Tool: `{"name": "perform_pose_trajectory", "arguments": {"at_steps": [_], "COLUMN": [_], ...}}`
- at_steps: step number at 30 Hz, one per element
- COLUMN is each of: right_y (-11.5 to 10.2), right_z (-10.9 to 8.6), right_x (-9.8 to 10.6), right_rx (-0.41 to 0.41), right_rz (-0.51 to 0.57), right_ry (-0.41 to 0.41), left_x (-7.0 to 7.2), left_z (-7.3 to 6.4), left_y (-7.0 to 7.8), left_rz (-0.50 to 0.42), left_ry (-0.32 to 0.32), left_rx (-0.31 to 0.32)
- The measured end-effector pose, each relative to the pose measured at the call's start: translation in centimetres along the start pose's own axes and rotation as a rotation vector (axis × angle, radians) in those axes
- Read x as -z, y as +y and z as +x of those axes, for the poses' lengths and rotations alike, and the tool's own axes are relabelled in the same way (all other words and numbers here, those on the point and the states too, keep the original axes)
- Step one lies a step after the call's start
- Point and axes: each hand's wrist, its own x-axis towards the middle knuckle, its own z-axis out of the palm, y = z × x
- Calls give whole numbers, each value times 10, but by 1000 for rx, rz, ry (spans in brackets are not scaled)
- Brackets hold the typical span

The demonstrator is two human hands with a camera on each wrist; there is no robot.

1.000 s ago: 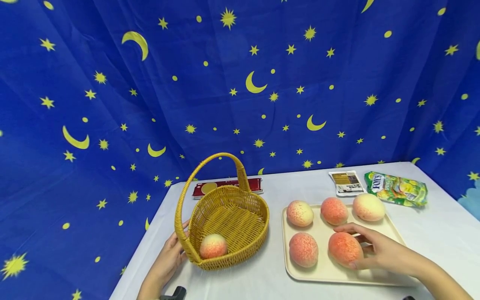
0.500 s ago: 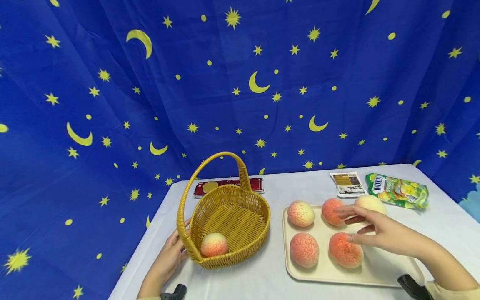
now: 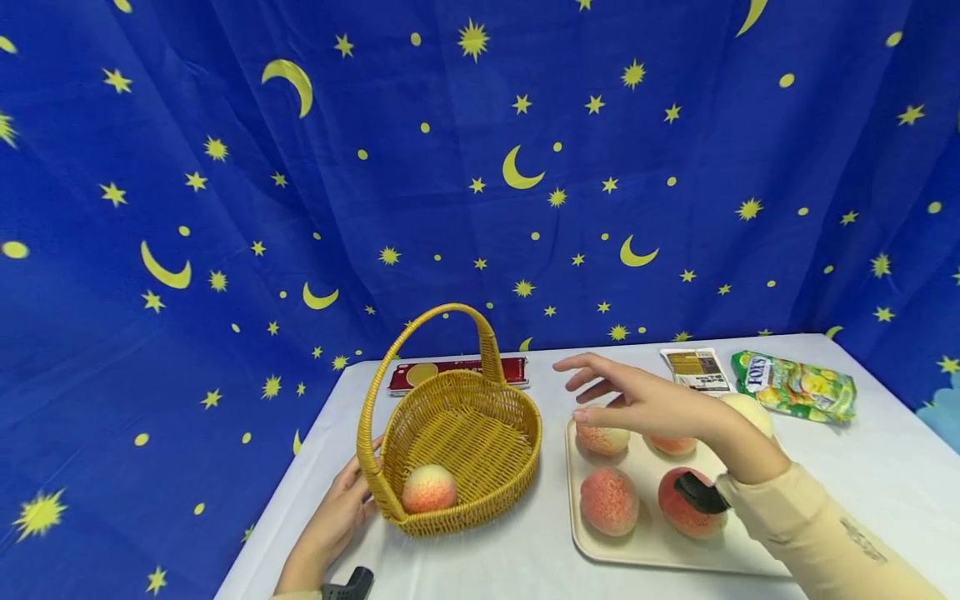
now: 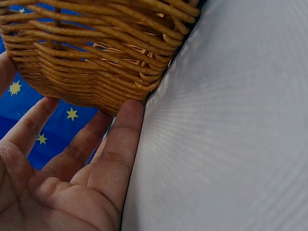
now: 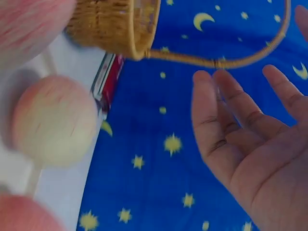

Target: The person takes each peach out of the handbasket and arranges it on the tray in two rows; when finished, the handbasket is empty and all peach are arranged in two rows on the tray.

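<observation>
On the left of the table stands a wicker basket (image 3: 468, 446) with a tall arched handle; one peach (image 3: 430, 488) lies inside at its near end. My left hand (image 3: 335, 512) rests against the basket's left side, and in the left wrist view its straight fingertips touch the weave (image 4: 91, 62). My right hand (image 3: 637, 396), empty with fingers loosely extended, hovers over the back of a cream tray (image 3: 637, 550). Several peaches lie on the tray, among them a red one (image 3: 610, 502) at the front left and a pale one (image 5: 55, 121) in the right wrist view. My forearm partly hides others.
A red flat package (image 3: 514, 369) lies behind the basket. At the back right are a white and brown packet (image 3: 695, 371) and a green Fox's candy bag (image 3: 798, 387). A blue star-patterned curtain (image 3: 420, 192) hangs behind the white table.
My right hand has let go of the front red peach, lifted, and moved left and back over the tray. My left hand has stayed at the basket.
</observation>
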Motion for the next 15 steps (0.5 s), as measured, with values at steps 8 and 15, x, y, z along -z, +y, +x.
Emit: {"name": "perform_pose_trajectory", "arguments": {"at_steps": [8, 15], "right_y": [-18, -30], "right_z": [73, 121], "right_x": [-35, -62], "right_rx": [-26, -81], "right_rz": [57, -7], "right_ry": [-219, -303], "left_x": [0, 0], "left_z": [1, 0], "left_y": [-1, -1], "left_rz": [-4, 0], "left_ry": [3, 8], "left_rx": [-2, 5]}}
